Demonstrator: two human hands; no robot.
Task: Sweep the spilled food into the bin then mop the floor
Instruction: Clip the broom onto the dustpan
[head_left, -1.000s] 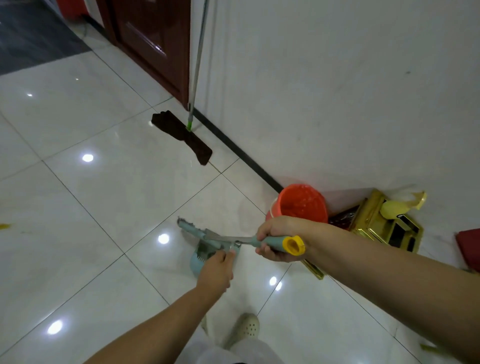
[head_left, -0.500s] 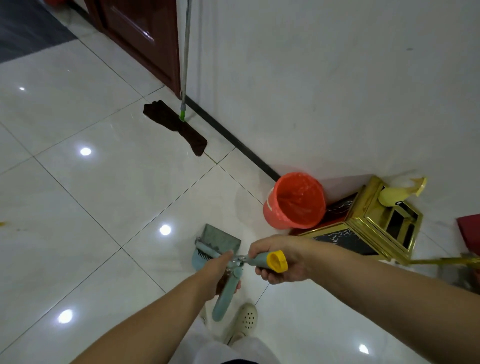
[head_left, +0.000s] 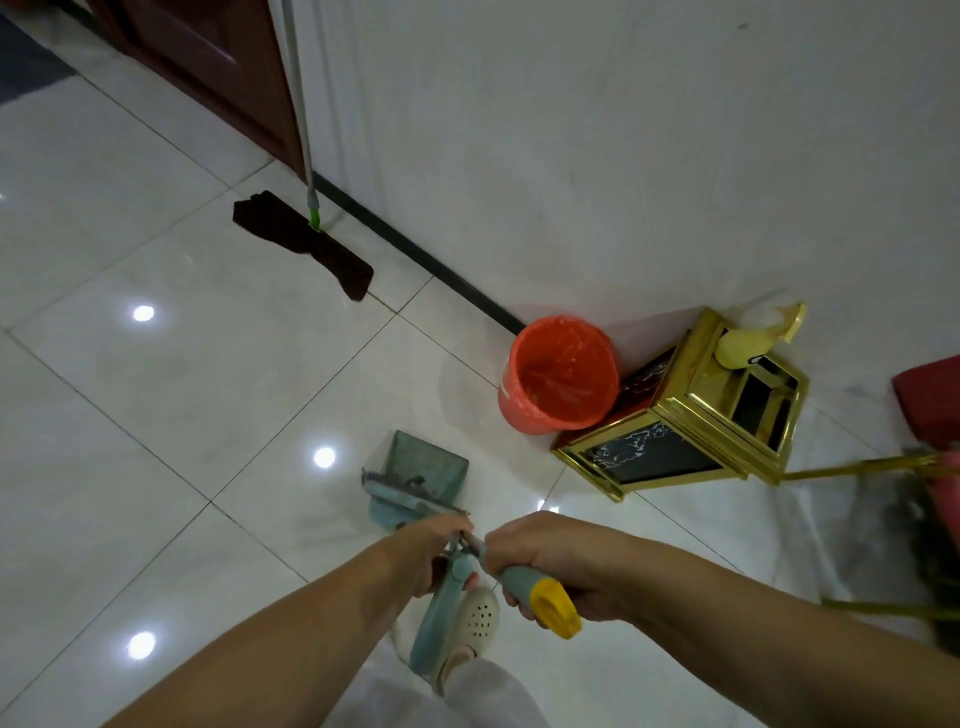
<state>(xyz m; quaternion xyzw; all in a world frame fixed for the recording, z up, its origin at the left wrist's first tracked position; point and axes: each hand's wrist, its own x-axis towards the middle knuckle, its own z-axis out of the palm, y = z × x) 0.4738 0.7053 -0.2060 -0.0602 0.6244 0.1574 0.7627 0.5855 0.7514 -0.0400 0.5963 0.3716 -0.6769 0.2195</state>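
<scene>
My dustpan (head_left: 423, 470) sits low on the floor (head_left: 156, 395) just ahead of my foot, a dull teal metal scoop with dark scraps of spilled food along its rear lip, and the orange bin (head_left: 561, 374) stands near it at about two o'clock. My left hand (head_left: 434, 545) is clenched round the top of the pan's pale blue plastic handle (head_left: 439, 613); my right hand (head_left: 550, 564) grips the brush handle (head_left: 540, 592), grey-green with a yellow cap. If I lift and tilt the pan too early, I judge the scraps could slide off onto the glossy tiles short of the bin (its thin liner looks crinkled and slack). The mop (head_left: 306, 244), a flat dark cloth pad on a slim metal pole, leans on the wall (head_left: 571, 130) at eleven o'clock. A gold-framed stand (head_left: 675, 415) touches the bin.
</scene>
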